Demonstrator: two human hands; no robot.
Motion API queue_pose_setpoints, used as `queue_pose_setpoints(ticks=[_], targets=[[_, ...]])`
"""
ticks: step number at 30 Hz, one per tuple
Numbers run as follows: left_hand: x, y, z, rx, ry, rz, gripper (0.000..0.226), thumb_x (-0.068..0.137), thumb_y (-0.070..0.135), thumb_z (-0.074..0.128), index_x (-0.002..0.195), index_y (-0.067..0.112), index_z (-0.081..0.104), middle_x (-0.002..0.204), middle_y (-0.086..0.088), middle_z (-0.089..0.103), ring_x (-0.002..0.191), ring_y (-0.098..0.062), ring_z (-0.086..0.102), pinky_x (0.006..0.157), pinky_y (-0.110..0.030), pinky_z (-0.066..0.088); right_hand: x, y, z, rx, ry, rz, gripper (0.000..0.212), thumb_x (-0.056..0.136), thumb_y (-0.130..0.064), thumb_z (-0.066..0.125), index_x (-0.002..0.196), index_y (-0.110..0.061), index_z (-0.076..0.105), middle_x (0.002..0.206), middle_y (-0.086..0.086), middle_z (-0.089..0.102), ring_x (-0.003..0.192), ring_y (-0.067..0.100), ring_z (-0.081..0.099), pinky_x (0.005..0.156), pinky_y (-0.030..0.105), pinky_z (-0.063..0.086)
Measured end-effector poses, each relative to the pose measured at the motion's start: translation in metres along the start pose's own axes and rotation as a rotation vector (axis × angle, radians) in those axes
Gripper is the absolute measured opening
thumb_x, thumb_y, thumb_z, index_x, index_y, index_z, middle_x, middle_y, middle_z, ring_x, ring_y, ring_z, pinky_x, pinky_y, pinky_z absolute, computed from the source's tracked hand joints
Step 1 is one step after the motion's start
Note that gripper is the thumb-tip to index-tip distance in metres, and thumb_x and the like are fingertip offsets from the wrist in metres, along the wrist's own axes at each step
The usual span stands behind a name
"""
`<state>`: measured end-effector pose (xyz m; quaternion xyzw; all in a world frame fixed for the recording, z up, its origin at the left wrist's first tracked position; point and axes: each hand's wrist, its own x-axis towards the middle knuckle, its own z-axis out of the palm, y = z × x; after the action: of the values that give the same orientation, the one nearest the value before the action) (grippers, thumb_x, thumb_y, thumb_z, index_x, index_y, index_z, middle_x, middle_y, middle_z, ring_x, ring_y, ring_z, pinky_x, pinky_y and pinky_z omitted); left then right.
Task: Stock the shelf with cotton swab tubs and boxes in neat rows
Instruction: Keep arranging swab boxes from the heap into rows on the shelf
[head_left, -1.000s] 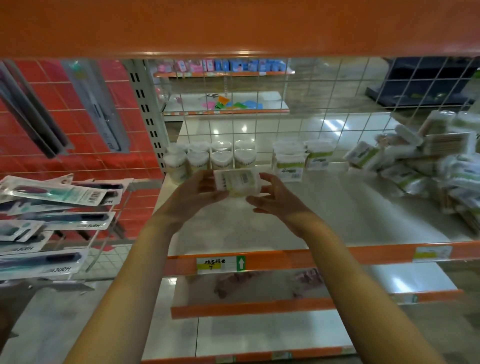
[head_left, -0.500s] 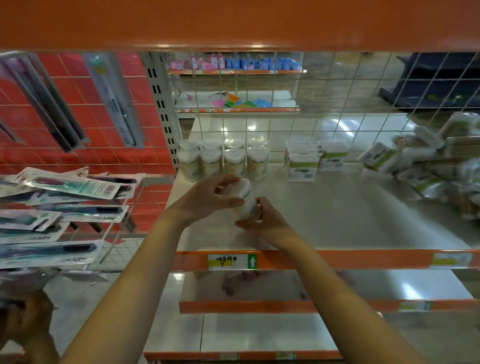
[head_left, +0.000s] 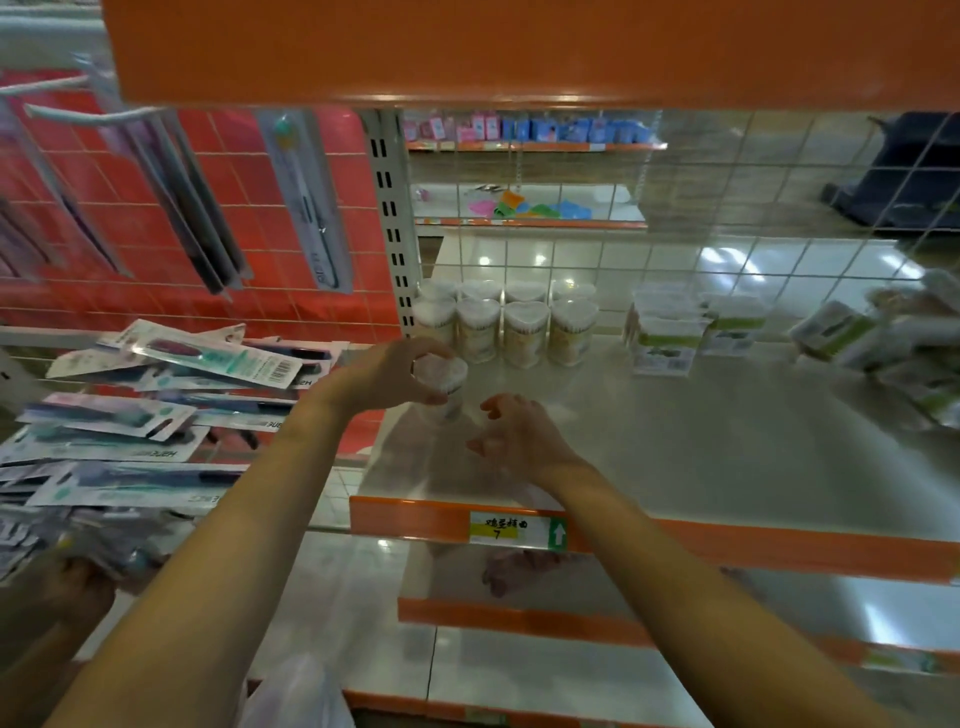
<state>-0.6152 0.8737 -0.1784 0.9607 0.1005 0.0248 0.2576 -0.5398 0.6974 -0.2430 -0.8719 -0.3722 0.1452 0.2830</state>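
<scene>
The left hand (head_left: 387, 374) grips a clear heart-lidded cotton swab tub (head_left: 440, 382) from above, near the left end of the shelf (head_left: 701, 447), just in front of the two rows of matching tubs (head_left: 511, 325) at the back. The right hand (head_left: 511, 434) hovers beside it with fingers loosely curled, holding nothing. Whether the tub's base touches the shelf is probably hidden by blur. Farther right stand boxes of swabs (head_left: 670, 338), then a loose heap of packs (head_left: 883, 343). An upright post (head_left: 392, 228) bounds the left side, wire mesh (head_left: 727, 208) the back. Toothbrush packs (head_left: 171, 364) lie further left. Bare shelf stretches right to the orange front lip (head_left: 753, 545).
</scene>
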Motion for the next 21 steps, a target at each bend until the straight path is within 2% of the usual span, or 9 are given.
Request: queue_pose_setpoints(ticks=[4, 7, 9, 12, 14, 16, 19, 21], targets=[[0.002, -0.008, -0.001, -0.026, 0.025, -0.038, 0.058, 0.077, 0.027, 0.076, 0.129, 0.021, 0.053, 0.120, 0.003, 0.057, 0.098, -0.009, 0.050, 0.081, -0.024, 0.039, 0.008, -0.007, 0.010, -0.125, 0.037, -0.039, 0.051, 0.087, -0.036, 0.062, 0.130, -0.011, 0.049, 0.131, 0.009, 0.050, 0.121, 0.027, 0.041, 0.099, 0.032, 0.033], [0.004, -0.014, 0.003, -0.095, 0.062, -0.069, 0.061, 0.076, 0.027, 0.077, 0.131, 0.023, 0.050, 0.126, 0.001, 0.054, 0.102, -0.012, 0.051, 0.083, -0.026, 0.042, 0.018, -0.009, 0.014, -0.199, 0.048, -0.042, 0.048, 0.089, -0.038, 0.057, 0.129, -0.012, 0.050, 0.130, 0.009, 0.050, 0.119, 0.027, 0.043, 0.099, 0.034, 0.034], [0.005, -0.016, 0.007, -0.182, 0.104, -0.120, 0.062, 0.076, 0.026, 0.077, 0.130, 0.021, 0.047, 0.119, 0.002, 0.053, 0.099, -0.012, 0.053, 0.076, -0.022, 0.043, 0.026, -0.011, 0.015, -0.235, 0.044, -0.024, 0.046, 0.089, -0.038, 0.055, 0.126, -0.012, 0.051, 0.129, 0.009, 0.049, 0.119, 0.027, 0.043, 0.100, 0.036, 0.035], [0.006, -0.019, 0.014, -0.291, 0.185, -0.179, 0.055, 0.077, 0.023, 0.076, 0.123, 0.018, 0.047, 0.103, 0.008, 0.053, 0.083, 0.000, 0.052, 0.061, -0.009, 0.038, 0.037, -0.016, 0.014, -0.262, 0.027, 0.001, 0.044, 0.090, -0.041, 0.052, 0.123, -0.011, 0.052, 0.129, 0.009, 0.048, 0.121, 0.027, 0.041, 0.101, 0.038, 0.034], [0.008, -0.021, 0.016, -0.331, 0.226, -0.196, 0.052, 0.077, 0.021, 0.076, 0.119, 0.016, 0.047, 0.100, 0.009, 0.053, 0.079, 0.005, 0.049, 0.056, -0.007, 0.037, 0.044, -0.019, 0.015, -0.252, 0.020, 0.020, 0.044, 0.090, -0.041, 0.050, 0.122, -0.011, 0.052, 0.129, 0.009, 0.047, 0.123, 0.027, 0.040, 0.103, 0.038, 0.034], [0.011, -0.023, 0.017, -0.374, 0.254, -0.212, 0.049, 0.077, 0.020, 0.076, 0.117, 0.016, 0.047, 0.101, 0.009, 0.053, 0.083, 0.003, 0.051, 0.056, -0.008, 0.038, 0.051, -0.022, 0.017, -0.242, 0.027, 0.022, 0.044, 0.090, -0.042, 0.050, 0.122, -0.011, 0.052, 0.130, 0.010, 0.047, 0.124, 0.027, 0.039, 0.103, 0.038, 0.034], [0.018, -0.030, 0.018, -0.462, 0.297, -0.239, 0.049, 0.075, 0.021, 0.078, 0.110, 0.019, 0.045, 0.105, 0.005, 0.055, 0.098, -0.012, 0.057, 0.064, -0.012, 0.039, 0.060, -0.026, 0.020, -0.186, 0.044, 0.051, 0.050, 0.089, -0.046, 0.051, 0.125, -0.011, 0.051, 0.135, 0.008, 0.045, 0.129, 0.025, 0.037, 0.104, 0.039, 0.033], [0.021, -0.033, 0.018, -0.497, 0.313, -0.247, 0.052, 0.074, 0.023, 0.080, 0.113, 0.017, 0.046, 0.112, 0.002, 0.057, 0.101, -0.013, 0.057, 0.066, -0.013, 0.040, 0.066, -0.029, 0.021, -0.137, 0.057, 0.077, 0.051, 0.086, -0.047, 0.053, 0.125, -0.014, 0.053, 0.135, 0.006, 0.047, 0.129, 0.023, 0.038, 0.104, 0.039, 0.035]])
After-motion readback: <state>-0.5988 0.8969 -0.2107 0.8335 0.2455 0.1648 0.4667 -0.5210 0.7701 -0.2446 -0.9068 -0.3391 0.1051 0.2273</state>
